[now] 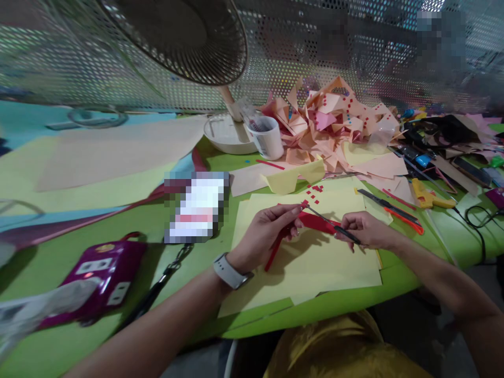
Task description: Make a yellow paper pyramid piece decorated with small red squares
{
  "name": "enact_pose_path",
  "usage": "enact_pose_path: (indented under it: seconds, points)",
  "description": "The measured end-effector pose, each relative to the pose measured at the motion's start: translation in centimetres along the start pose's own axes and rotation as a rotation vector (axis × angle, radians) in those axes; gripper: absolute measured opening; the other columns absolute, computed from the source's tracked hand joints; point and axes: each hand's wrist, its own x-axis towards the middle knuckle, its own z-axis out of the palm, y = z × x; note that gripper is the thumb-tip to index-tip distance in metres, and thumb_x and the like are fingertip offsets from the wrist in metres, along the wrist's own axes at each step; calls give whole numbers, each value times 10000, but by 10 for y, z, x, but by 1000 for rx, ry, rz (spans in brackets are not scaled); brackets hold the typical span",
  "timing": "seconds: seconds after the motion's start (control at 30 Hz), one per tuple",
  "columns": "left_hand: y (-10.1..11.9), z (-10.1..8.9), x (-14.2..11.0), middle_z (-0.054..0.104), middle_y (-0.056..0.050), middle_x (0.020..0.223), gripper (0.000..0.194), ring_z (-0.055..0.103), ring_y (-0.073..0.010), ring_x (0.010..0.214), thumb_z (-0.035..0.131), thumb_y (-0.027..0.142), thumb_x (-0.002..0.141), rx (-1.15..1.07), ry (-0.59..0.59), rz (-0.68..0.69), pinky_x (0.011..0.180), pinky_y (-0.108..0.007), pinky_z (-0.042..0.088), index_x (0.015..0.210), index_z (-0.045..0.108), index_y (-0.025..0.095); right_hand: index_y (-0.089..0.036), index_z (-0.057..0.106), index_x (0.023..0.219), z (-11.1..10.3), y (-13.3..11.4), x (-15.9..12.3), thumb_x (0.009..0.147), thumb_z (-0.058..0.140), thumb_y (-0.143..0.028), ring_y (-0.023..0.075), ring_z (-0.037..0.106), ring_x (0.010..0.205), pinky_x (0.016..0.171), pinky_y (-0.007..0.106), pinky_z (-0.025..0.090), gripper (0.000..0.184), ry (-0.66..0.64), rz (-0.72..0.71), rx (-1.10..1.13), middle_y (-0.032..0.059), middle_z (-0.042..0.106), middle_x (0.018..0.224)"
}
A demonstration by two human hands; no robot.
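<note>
So, far left on the green counter (323,315) there's a shiny purple box (106,268) with sockets, then a phone (199,207) on a dark strap, its screen blurred out. Behind that is a fan (177,37), with a white mug (268,139) right beside its base. Next, the left hand (273,226): grip closed, fingertips pinching some red paper (317,222) just above the pale yellow sheets (334,268). Little red squares (315,192) are scattered just past it, and a big heap of peach scraps (334,121) sits farther back. The right hand (360,231) has its grip closed around a dark-handled cutting tool (348,234), thin metal end pointing at the left fingertips. Right of that: an orange-and-black utility knife (389,210), then a yellow glue gun (429,196).
</note>
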Motion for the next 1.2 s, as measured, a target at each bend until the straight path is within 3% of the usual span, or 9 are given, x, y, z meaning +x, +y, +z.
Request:
enact_pose_path:
  seconds: [0.37,0.67,1.0,1.2]
  points:
    - [-1,1,0,672,10,601,390,560,-62,463,891,422,608,23,13,7,427,-147,427,842,758,140,-174,532,708,0,4,2,612,819,-558,52,486,419,346,151,321,489,3,-27,9,-57,573,514]
    - [2,2,-1,667,-3,587,388,547,-77,468,884,437,601,41,45,-3,438,-175,412,810,749,140,-176,522,682,-2,1,2,557,833,-609,38,437,366,319,156,285,548,45,-44,38,-55,567,488]
    - [0,-1,2,665,-1,588,390,547,-69,470,891,443,596,55,18,-33,429,-159,414,792,743,140,-181,515,702,-5,5,4,587,819,-602,26,365,310,303,163,261,531,44,-24,27,-46,597,477]
    - [1,0,0,672,0,604,415,549,-72,469,895,443,587,15,56,25,419,-162,410,831,745,142,-170,522,711,-6,1,0,637,792,-606,12,343,334,328,160,222,518,31,-61,79,-30,608,505]
